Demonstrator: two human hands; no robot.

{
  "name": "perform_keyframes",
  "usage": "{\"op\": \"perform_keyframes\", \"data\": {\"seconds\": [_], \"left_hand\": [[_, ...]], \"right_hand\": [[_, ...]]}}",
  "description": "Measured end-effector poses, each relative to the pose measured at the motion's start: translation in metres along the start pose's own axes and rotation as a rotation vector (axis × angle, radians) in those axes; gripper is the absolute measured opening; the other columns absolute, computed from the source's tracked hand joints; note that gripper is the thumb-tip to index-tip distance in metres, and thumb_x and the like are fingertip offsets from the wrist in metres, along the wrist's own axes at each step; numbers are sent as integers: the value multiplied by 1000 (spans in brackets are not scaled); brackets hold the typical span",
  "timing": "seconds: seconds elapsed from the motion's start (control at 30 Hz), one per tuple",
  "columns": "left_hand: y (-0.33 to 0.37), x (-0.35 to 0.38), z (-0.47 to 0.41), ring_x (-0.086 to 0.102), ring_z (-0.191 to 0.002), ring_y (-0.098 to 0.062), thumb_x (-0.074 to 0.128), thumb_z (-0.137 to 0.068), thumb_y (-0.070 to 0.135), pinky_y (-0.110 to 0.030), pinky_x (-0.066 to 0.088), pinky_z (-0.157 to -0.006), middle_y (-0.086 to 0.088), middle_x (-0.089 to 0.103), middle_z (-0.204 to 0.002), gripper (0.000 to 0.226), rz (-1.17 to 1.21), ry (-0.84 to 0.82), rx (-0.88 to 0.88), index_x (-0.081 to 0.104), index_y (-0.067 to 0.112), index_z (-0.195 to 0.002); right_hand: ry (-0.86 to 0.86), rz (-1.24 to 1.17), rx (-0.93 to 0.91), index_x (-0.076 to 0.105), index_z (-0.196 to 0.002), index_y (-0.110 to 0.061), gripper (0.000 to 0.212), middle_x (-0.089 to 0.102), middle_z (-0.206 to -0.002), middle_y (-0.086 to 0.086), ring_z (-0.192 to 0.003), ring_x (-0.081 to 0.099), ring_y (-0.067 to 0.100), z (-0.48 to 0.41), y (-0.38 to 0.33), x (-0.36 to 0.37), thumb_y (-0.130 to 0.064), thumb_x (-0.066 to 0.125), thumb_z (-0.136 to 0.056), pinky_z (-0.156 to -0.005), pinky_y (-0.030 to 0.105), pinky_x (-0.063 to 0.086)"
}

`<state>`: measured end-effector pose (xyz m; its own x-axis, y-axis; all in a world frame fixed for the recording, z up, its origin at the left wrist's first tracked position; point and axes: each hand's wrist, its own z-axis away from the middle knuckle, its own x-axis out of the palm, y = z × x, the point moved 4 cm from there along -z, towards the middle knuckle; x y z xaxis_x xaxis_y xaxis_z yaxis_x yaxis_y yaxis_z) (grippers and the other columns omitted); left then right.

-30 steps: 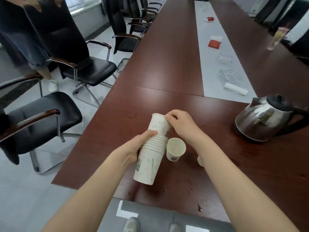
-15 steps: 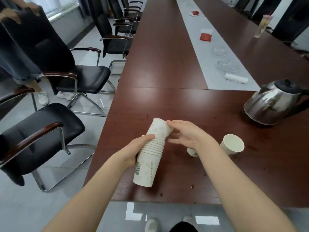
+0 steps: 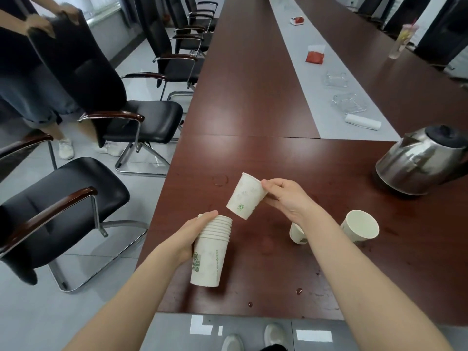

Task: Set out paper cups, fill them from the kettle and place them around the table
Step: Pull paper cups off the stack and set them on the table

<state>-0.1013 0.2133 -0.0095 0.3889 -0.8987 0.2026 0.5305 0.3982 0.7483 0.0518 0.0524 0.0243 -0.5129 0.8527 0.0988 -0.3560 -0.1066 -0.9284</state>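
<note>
My left hand (image 3: 196, 234) grips a stack of white paper cups (image 3: 211, 252) above the near end of the dark red table (image 3: 253, 97). My right hand (image 3: 287, 198) pinches the rim of a single paper cup (image 3: 245, 196), held tilted just above and clear of the stack. Two more cups stand on the table to the right: one (image 3: 361, 229) in plain view, the other (image 3: 296, 233) partly hidden behind my right forearm. A steel kettle (image 3: 423, 164) with a black lid sits at the far right.
Black armchairs (image 3: 141, 117) line the table's left side; a person (image 3: 30, 79) stands behind one. On the grey centre strip (image 3: 304, 72) lie glass ashtrays (image 3: 349, 102), a white roll (image 3: 362, 121) and red packets (image 3: 314, 57). A drink cup (image 3: 402, 41) stands far right. Drops spot the near table edge.
My right hand has pulled the top cup free of the stack and lifted it up and to the right. The view has shifted, bringing a second standing cup into sight.
</note>
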Motion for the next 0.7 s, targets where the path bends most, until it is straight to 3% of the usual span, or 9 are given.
{"op": "perform_keyframes", "data": {"seconds": [0.07, 0.1, 0.17, 0.27, 0.4, 0.5, 0.53, 0.6, 0.7], "left_hand": [[0, -7, -1, 70, -67, -20, 59, -89, 36, -26, 55, -58, -10, 73, -81, 31, 21, 30, -12, 68, 7, -96], [1, -9, 0, 70, -66, -21, 60, -89, 36, -26, 55, -57, -11, 72, -80, 31, 35, 43, -14, 67, 7, -97], [3, -9, -1, 70, -66, -22, 60, -89, 36, -26, 56, -58, -12, 72, -81, 32, 61, 49, -9, 68, 6, -97], [5, -3, -1, 70, -64, -20, 58, -91, 34, -25, 56, -56, -10, 73, -78, 29, 63, 37, 16, 70, 8, -91], [6, 3, 1, 70, -65, -20, 57, -92, 33, -24, 55, -57, -10, 73, -78, 28, 46, 22, 45, 70, 8, -93], [4, 5, 3, 70, -67, -19, 57, -91, 33, -25, 55, -59, -9, 73, -79, 26, 23, 23, 50, 70, 10, -92], [4, 6, 3, 70, -69, -19, 58, -91, 34, -26, 55, -61, -8, 73, -80, 26, 14, 22, 51, 69, 10, -92], [3, 7, 3, 70, -71, -19, 59, -90, 35, -27, 55, -63, -8, 72, -83, 26, 3, 22, 55, 70, 11, -92], [2, 8, 5, 70, -73, -20, 59, -89, 36, -29, 54, -67, -8, 73, -84, 27, -6, 17, 62, 72, 13, -90]], "right_hand": [[29, 134, -26, 70, -73, -16, 20, 65, -87, 4, -86, 58, 19, -2, 9, -4, -21, 62, -90, -92, 37, 48], [42, 203, -28, 71, -75, -17, 17, 63, -93, 1, -87, 56, 15, -1, 12, -5, -21, 63, -89, -90, 33, 44], [71, 316, -42, 71, -83, -15, 12, 57, -112, 0, -104, 53, 10, 0, 22, -8, -19, 62, -90, -91, 25, 35], [72, 459, -93, 70, -83, -21, 10, 42, -143, 4, -130, 42, 16, 2, 38, -9, -19, 63, -89, -104, 27, 30], [32, 549, -118, 68, -74, -27, 16, 38, -149, 3, -131, 40, 14, 3, 61, -10, -16, 67, -87, -106, 26, 29], [19, 468, -112, 68, -73, -30, 19, 42, -145, -3, -114, 50, 9, 7, 71, -12, -13, 72, -82, -103, 27, 35], [16, 429, -106, 68, -78, -31, 21, 42, -144, -5, -111, 52, 9, 7, 73, -13, -11, 74, -80, -104, 29, 37], [-9, 323, -83, 63, -99, -31, 38, 40, -144, -7, -124, 47, 11, 7, 78, -14, -5, 76, -76, -108, 36, 38], [-45, 266, -32, 42, -137, -22, 74, 43, -137, -11, -128, 43, 8, 8, 84, -13, 1, 75, -75, -109, 32, 36]]}}
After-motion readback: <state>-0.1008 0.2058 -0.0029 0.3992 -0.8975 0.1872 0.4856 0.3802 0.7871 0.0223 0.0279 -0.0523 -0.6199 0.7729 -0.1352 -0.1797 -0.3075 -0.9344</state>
